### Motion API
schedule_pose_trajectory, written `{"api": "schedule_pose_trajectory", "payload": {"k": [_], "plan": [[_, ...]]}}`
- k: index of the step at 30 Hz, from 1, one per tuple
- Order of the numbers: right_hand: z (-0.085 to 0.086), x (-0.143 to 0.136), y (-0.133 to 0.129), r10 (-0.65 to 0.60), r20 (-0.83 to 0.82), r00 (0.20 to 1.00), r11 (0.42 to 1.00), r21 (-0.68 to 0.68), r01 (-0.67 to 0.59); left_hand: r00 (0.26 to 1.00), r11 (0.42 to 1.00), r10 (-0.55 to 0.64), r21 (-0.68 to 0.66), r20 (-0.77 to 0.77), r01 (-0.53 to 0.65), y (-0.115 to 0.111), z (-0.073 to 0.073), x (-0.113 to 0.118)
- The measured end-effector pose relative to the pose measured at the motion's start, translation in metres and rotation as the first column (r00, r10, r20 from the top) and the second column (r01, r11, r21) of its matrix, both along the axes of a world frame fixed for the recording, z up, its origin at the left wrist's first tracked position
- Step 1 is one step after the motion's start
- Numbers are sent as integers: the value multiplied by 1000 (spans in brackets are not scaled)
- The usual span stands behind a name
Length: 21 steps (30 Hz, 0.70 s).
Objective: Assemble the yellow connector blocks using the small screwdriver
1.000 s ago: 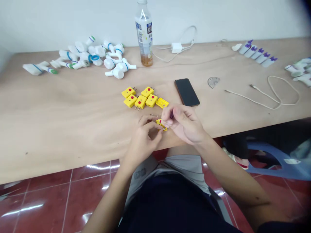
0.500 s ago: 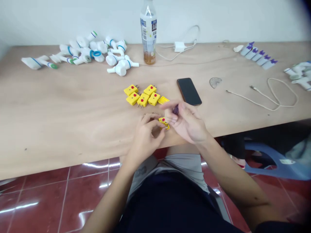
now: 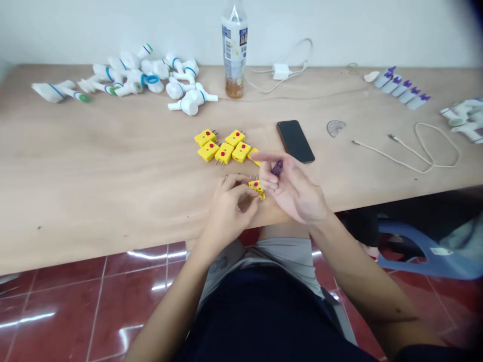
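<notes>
Near the table's front edge, my left hand [image 3: 234, 203] has its thumb and index finger pinched on a small yellow plug-like block [image 3: 257, 187] with a red dot. Metal pins stick up from the block's far side. My right hand [image 3: 296, 191] is raised just to the right, its fingers curled around a small dark purple object [image 3: 277, 168]; the index finger points left. The object's kind does not show. Beyond the hands lie several similar yellow blocks [image 3: 225, 153] with red dots and metal pins, one partly behind my right index finger.
A black phone [image 3: 296, 141] lies right of the blocks, with a metal protractor [image 3: 335, 128] and white cable [image 3: 430, 161] farther right. At the back are white plastic fittings [image 3: 188, 103], a drink bottle [image 3: 234, 60], a charger [image 3: 280, 72] and purple-topped white pieces [image 3: 409, 91].
My right index finger has straightened slightly, and more of the dark purple object shows. My left hand keeps its pinch on the yellow block. The whole view has shifted slightly.
</notes>
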State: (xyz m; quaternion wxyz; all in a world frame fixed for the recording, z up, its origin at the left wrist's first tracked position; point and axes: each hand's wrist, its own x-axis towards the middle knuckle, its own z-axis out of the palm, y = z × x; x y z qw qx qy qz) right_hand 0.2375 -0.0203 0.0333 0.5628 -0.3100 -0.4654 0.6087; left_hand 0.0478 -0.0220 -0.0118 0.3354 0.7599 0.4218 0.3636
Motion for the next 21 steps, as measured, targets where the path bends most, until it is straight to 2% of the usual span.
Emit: {"api": "schedule_pose_trajectory", "payload": {"k": [5, 9, 14, 17, 21], "plan": [[0, -3, 1, -43, 49, 998, 991, 125, 36, 1000, 1000, -14, -8, 0, 14, 0, 0, 0], [-1, -2, 1, -42, 1, 999, 999, 9, 42, 1000, 1000, 0, 8, 9, 0, 0, -2, 0], [-7, -2, -2, -114, 113, 987, 989, 104, 103, 1000, 1000, -5, 3, -8, 5, 0, 0, 0], [-8, -4, -2, -54, 22, 998, 998, 25, 54, 1000, 1000, -2, 10, -5, 2, 0, 1, 0], [-8, -4, -1, -29, 50, 998, 997, 79, 25, 1000, 1000, -20, 12, 3, 20, 0, 0, -2]]}}
